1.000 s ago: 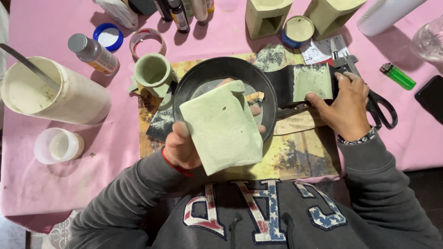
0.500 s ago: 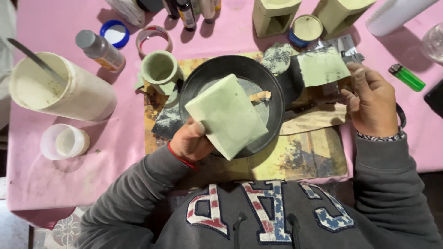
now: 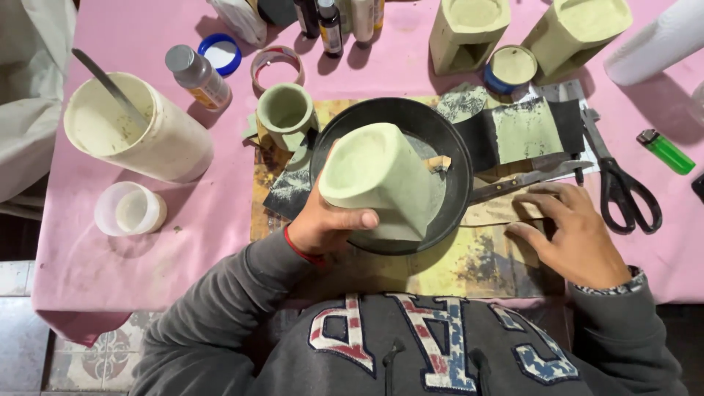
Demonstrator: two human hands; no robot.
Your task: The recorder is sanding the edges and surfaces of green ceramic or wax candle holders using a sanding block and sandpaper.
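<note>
Over a pink-covered table [image 3: 183,242], the person's left hand [image 3: 323,220] gripped a pale green cast block [image 3: 378,180], thumb across its near face and fingers wrapped behind, tilting it above a round black pan [image 3: 458,169]. The right hand [image 3: 576,235] lay flat, fingers spread, on brown paper [image 3: 499,213] beside the pan, just short of a knife [image 3: 528,180]. Black-handled scissors [image 3: 620,183] and a green lighter [image 3: 666,150] rested further right. To the left stood a small clear cup [image 3: 130,209] and a large white tub [image 3: 139,132] holding a stirring stick [image 3: 110,86]. Beyond the pan sat a small green pot [image 3: 284,110], and farthest off two square green moulded holders [image 3: 469,29].
</note>
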